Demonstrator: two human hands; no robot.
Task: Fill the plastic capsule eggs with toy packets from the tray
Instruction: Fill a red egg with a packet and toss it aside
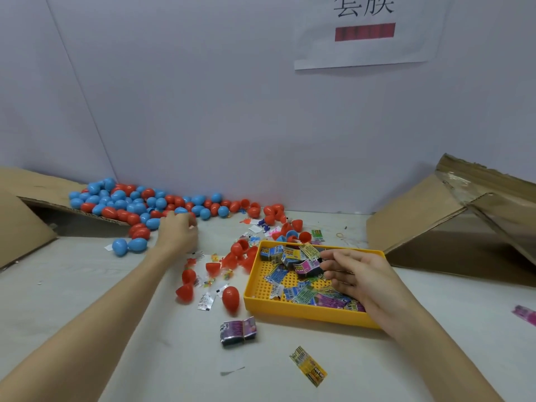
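Surface: pale grey-white table, scattered with loose wrappers and small toy bits.
Room: plain white wall directly behind the table; paper sign with printed characters and a red bar taped high on it.
Left side: flattened cardboard box, flap lying under part of the egg pile.
Right side: tilted cardboard box, open mouth facing the table.
Tray: yellow perforated tray, right of centre, long axis running from near right to far left; holds a jumble of printed toy packets, some folded, some flat.
Egg pile: closed blue and red capsule eggs heaped along the wall at far left, pointing every way.
Open halves: red egg halves clustered just left of the tray.
Near egg: single closed red egg just beside the tray's near left corner, long axis nearly upright in view, narrow end toward the viewer.
Loose packets: folded purple packet in front of the tray; yellow packet nearer still, lying diagonally.
Left hand: reaching to the edge of the egg pile, fingers curled downward; whether gripping anything, cannot tell.
Right hand: over the tray, fingers loosely extended toward the packets, gripping nothing visible.
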